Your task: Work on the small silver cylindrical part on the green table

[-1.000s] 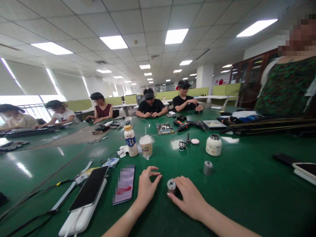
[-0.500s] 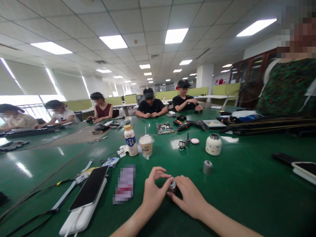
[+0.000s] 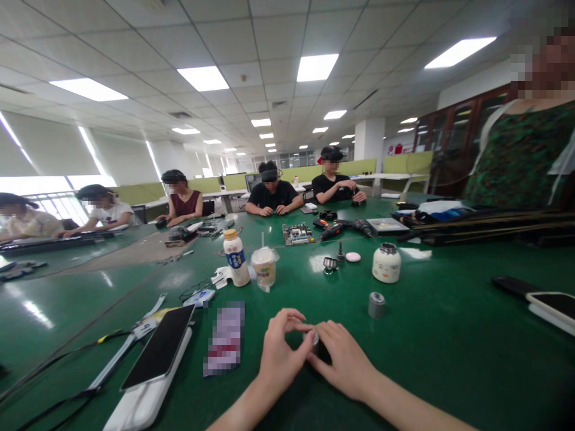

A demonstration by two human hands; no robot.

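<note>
Both of my hands meet low in the middle of the green table [image 3: 449, 359]. My left hand [image 3: 281, 350] pinches thumb and forefinger onto a small grey metal cylinder [image 3: 313, 338]. My right hand [image 3: 344, 359] wraps round the same cylinder from the right and hides most of it. A second grey cylinder [image 3: 376, 304] stands alone a little beyond my right hand. Further back a cream jar [image 3: 386, 263] with its top off sits beside a small metal ring part [image 3: 330, 264] and a pink disc [image 3: 353, 257].
Left of my hands lie a phone [image 3: 224, 337], a dark phone on a white power bank [image 3: 153, 353] and cables. A bottle [image 3: 236, 257] and a covered cup [image 3: 265, 266] stand ahead. Several people sit round the far side; one stands at right [image 3: 521, 149]. Phones [image 3: 548, 302] lie at right.
My left hand moved right from an empty pinch beside the cylinder and closed its fingers onto it. My right hand stayed on the cylinder and now covers more of it.
</note>
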